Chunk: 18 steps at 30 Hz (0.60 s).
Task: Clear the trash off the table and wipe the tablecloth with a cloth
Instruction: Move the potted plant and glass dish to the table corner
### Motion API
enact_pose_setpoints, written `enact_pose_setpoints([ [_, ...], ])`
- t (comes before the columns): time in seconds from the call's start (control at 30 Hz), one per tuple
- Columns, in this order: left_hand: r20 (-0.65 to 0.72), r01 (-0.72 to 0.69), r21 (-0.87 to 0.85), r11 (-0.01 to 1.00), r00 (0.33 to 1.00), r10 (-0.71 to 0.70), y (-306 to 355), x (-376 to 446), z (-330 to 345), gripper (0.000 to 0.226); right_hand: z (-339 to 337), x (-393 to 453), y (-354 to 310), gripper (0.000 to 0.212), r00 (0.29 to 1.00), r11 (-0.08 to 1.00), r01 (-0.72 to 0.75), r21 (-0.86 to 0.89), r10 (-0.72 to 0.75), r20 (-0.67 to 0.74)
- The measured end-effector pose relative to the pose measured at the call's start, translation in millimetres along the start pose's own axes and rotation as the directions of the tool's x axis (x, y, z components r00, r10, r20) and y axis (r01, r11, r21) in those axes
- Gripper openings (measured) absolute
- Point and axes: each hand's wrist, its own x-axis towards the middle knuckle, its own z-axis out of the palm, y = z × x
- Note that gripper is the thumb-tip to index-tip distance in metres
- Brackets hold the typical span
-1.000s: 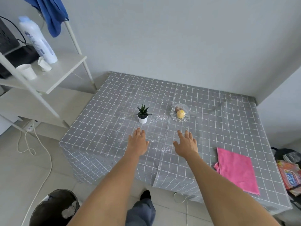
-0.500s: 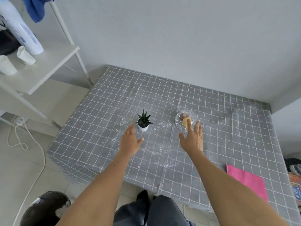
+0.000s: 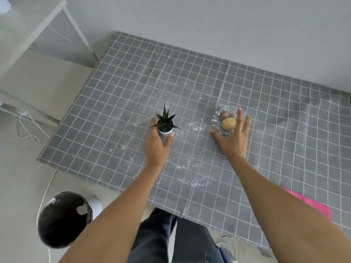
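Grey grid-check tablecloth (image 3: 266,130) covers the tabletop. Left hand (image 3: 156,147) cupped around small white pot of a spiky green plant (image 3: 164,124), thumb and fingers either side, touching it. Right hand (image 3: 232,141) spread over the rim of a clear glass dish (image 3: 218,124) holding a yellow round item and a brown one. White crumbs (image 3: 193,182) scattered between and in front of both. Pink cloth (image 3: 311,204) at right edge, near the forearm. Black-lined bin (image 3: 62,219) on floor, lower left. No readable writing or labels.
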Motion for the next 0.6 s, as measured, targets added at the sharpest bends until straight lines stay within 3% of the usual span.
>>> enact_pose_setpoints([
  [0.23,-0.044,-0.042,-0.033,0.999,0.998,0.04,3.2,5.9,6.4,0.064,13.0,8.1,2.5,0.109,0.996,0.999,-0.018,0.042,0.021,-0.085],
  [0.6,-0.074,-0.035,-0.019,0.999,0.997,0.034,8.3,5.1,2.0,0.063,18.5,15.2,0.7,0.102,0.992,0.995,0.014,0.094,-0.002,-0.123],
])
